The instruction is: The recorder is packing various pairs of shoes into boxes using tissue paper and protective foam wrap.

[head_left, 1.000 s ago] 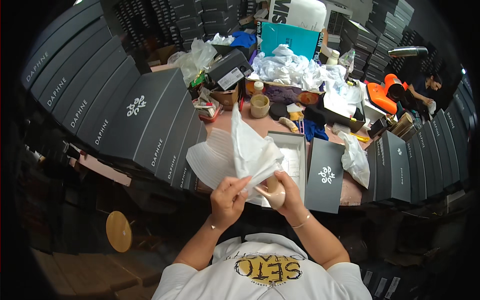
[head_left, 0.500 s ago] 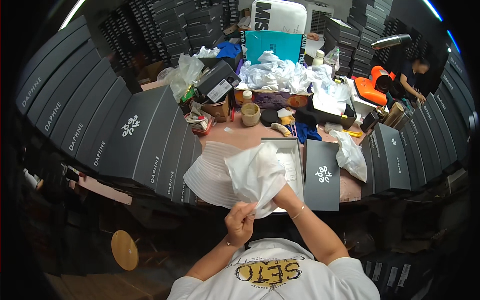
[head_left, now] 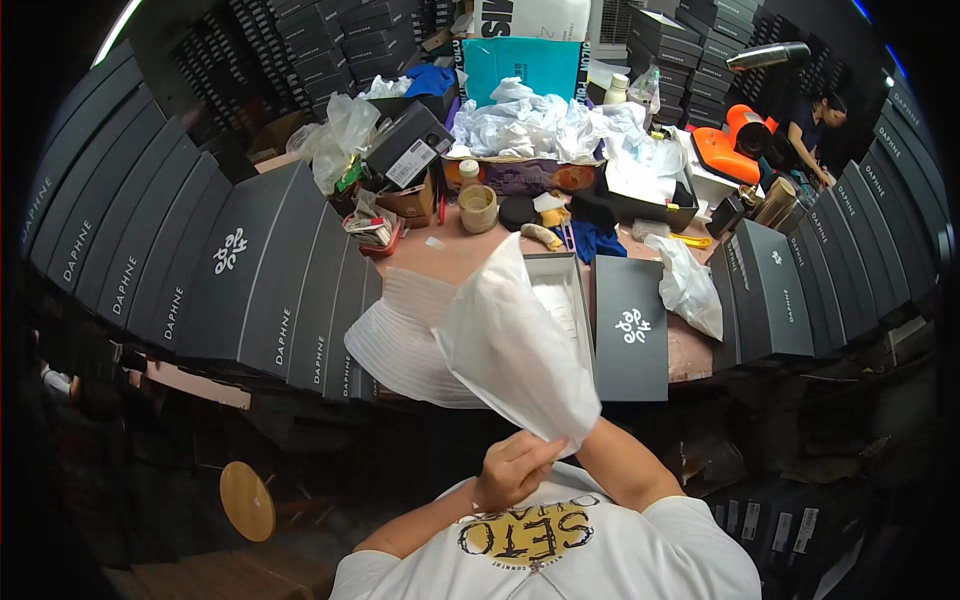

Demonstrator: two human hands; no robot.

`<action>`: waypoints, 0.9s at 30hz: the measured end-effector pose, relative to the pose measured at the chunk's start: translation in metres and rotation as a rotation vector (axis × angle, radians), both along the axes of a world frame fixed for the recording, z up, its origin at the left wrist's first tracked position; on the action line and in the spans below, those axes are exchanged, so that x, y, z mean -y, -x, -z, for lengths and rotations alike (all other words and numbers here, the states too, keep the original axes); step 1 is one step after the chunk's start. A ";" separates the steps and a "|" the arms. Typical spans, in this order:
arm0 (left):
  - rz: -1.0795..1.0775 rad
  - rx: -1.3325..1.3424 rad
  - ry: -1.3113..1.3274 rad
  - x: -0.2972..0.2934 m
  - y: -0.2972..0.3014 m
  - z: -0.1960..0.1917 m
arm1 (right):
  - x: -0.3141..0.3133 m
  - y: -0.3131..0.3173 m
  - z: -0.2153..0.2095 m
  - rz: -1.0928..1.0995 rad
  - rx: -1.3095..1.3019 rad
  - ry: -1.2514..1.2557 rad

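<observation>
A thin white bag [head_left: 525, 345] is drawn over my right hand and wrist, above the near edge of the table. My right forearm [head_left: 628, 465] runs up into its mouth, and the fingers inside are hidden. At the bag's lower rim my left hand [head_left: 515, 468] is closed, pinching the edge between thumb and fingers. Behind the bag an uncovered dark grey shoebox [head_left: 588, 340] shows a pale inside, partly hidden. Its dark lid [head_left: 631, 330] lies flat to the right. To the left rests a sheet of ribbed white foam [head_left: 400, 340], overlapped by the bag.
Stacked dark shoeboxes [head_left: 250, 270] wall the left side, and more boxes [head_left: 770, 290] line the right. Crumpled white paper [head_left: 530, 125] fills a carton at the back. A jar [head_left: 478, 209], a blue cloth [head_left: 597, 241] and a plastic bag [head_left: 690, 288] lie around. Another person [head_left: 810, 135] works at far right.
My right hand has gone deeper into the bag, which is stretched out longer and pulled toward me. My left hand has moved right and nearer my chest, still gripping the rim.
</observation>
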State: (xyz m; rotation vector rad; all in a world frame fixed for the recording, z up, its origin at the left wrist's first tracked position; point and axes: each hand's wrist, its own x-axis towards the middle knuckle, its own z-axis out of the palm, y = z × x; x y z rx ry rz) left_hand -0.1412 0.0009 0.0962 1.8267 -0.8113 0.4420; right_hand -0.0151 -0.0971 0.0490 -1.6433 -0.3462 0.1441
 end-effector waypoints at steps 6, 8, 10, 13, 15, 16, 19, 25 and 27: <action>-0.361 -0.697 0.668 -0.032 0.022 0.015 | -0.029 0.035 -0.009 -0.137 0.600 0.761; 0.043 -1.164 1.140 -0.053 -0.004 0.027 | -0.053 0.038 -0.001 -0.230 0.694 0.870; -0.174 -1.089 1.094 -0.057 -0.014 0.029 | -0.063 0.050 0.000 -0.372 0.753 0.871; -0.404 -0.758 1.216 -0.093 -0.033 0.030 | -0.007 0.060 -0.027 -0.649 0.591 0.549; -0.608 -0.514 0.837 -0.079 -0.052 -0.003 | 0.054 0.060 -0.034 -0.610 0.129 0.163; -0.683 -0.452 0.660 -0.076 -0.056 0.003 | 0.065 0.060 -0.032 -0.295 -0.184 -0.154; -0.245 -0.502 -0.063 -0.011 -0.055 0.006 | 0.073 0.040 -0.027 -0.010 -0.225 -0.843; 0.014 -0.592 -0.394 0.059 -0.164 0.071 | 0.187 0.045 -0.027 0.699 -0.155 -0.718; -0.083 -0.557 -0.540 0.083 -0.178 0.131 | 0.202 0.057 -0.023 0.706 -0.153 -0.746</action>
